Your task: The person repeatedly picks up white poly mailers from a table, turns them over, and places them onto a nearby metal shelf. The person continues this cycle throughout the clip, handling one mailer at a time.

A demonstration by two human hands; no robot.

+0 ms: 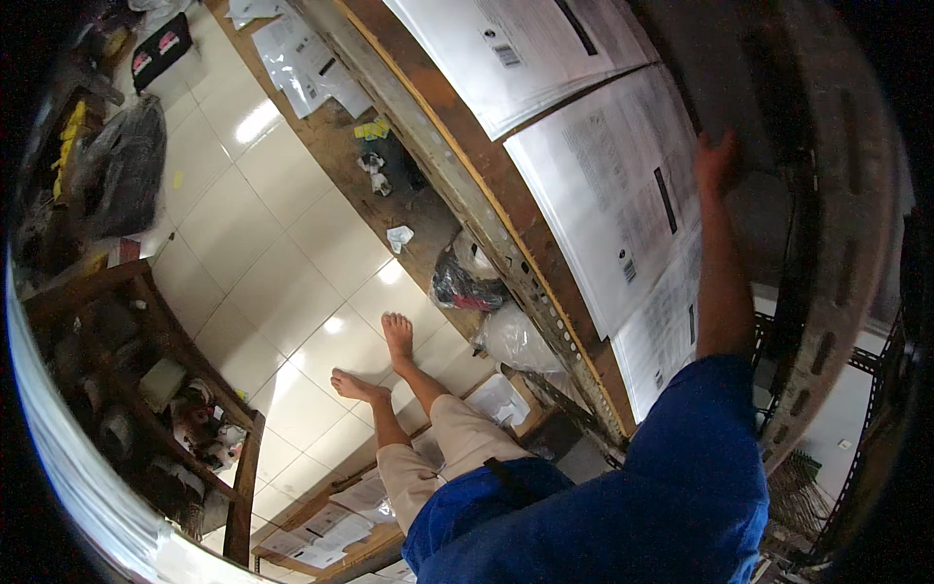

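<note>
Middle paper stack (623,185), flat on the wooden shelf (530,222), w/ the far stack (545,44) just beyond a narrow dark seam and the near stack (664,336) close up on this side. R. forearm (725,282) stretches out of the blue sleeve (710,404), running along the right side, and the right hand (717,161) is at the stack's right-hand edge! Grip? Can't tell: fingers are dim and blurry, so whether they pinch paper, touch the edge or hang just off it doesn't show. Left hand's out of view, so no call on that one.

Now the handling: white printed sheets (598,200), thin stuff. One alone = light and floppy, prob. slides easily over its neighbour; the lot together = heavier, stiffer, but apt to fan out or sag mid-span. Corners crease, edges tear, so no hard squeezing. Best hold, IMO: square up the long sides, thumb on top, fingers under, one hand per opposite edge. Left side looks handy, b/c bare board shows between paper and the perforated metal rail (559,336); right side's darker, less room to judge. For a single sheet, a corner lift w/ a light fingertip, approx. no force.
</note>
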